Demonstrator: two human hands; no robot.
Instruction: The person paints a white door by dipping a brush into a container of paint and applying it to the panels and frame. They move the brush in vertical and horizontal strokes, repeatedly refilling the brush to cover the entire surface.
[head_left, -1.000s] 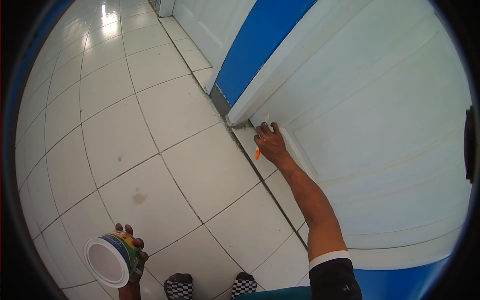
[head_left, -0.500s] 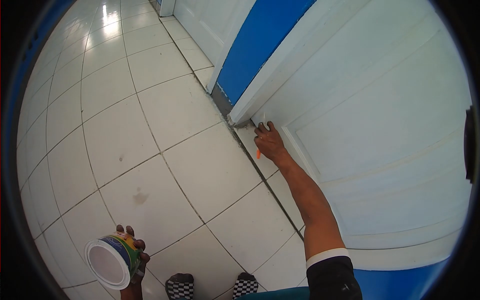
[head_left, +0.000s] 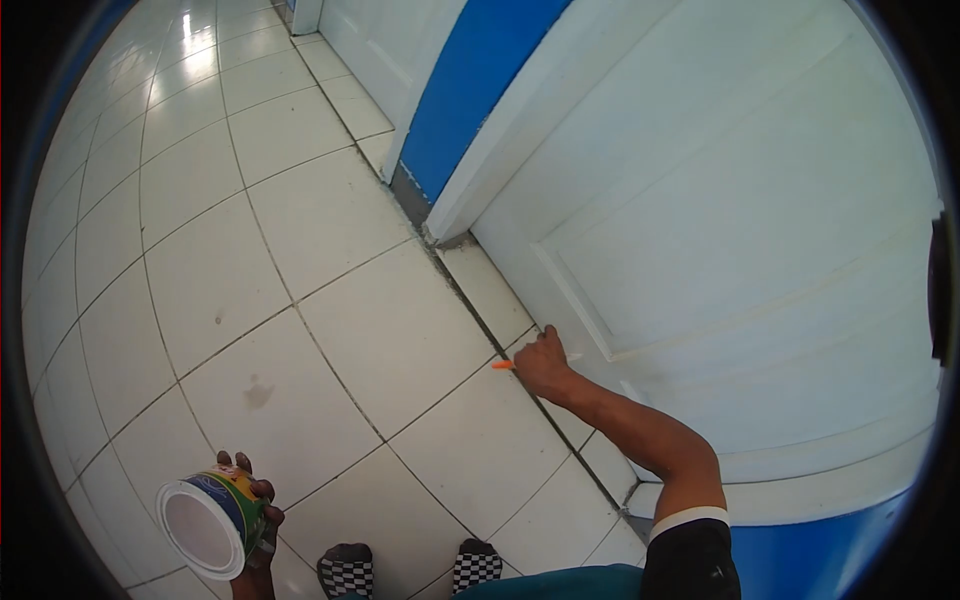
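My left hand (head_left: 265,515) is wrapped round a paint tub (head_left: 205,525) at the lower left. The tub has a white rim and a blue, green and yellow label; its open mouth tilts toward me and the inside looks white. At the foot of the white door (head_left: 700,230), my right hand (head_left: 542,365) is closed on a paintbrush. Its orange handle (head_left: 503,365) sticks out to the left of the fist, while the bristle end is mostly hidden by the fingers, close to the door's lower edge.
Pale floor tiles (head_left: 350,340) with dark joints spread to the left. A white door frame (head_left: 530,130) and blue wall strip (head_left: 480,80) stand beyond my right hand, with another white door (head_left: 375,50) farther off. My feet in checkered socks (head_left: 346,572) are below.
My right hand has moved down along the door's bottom edge, away from the frame corner and nearer to me, with the brush. The left hand still holds the tub; the view has shifted slightly.
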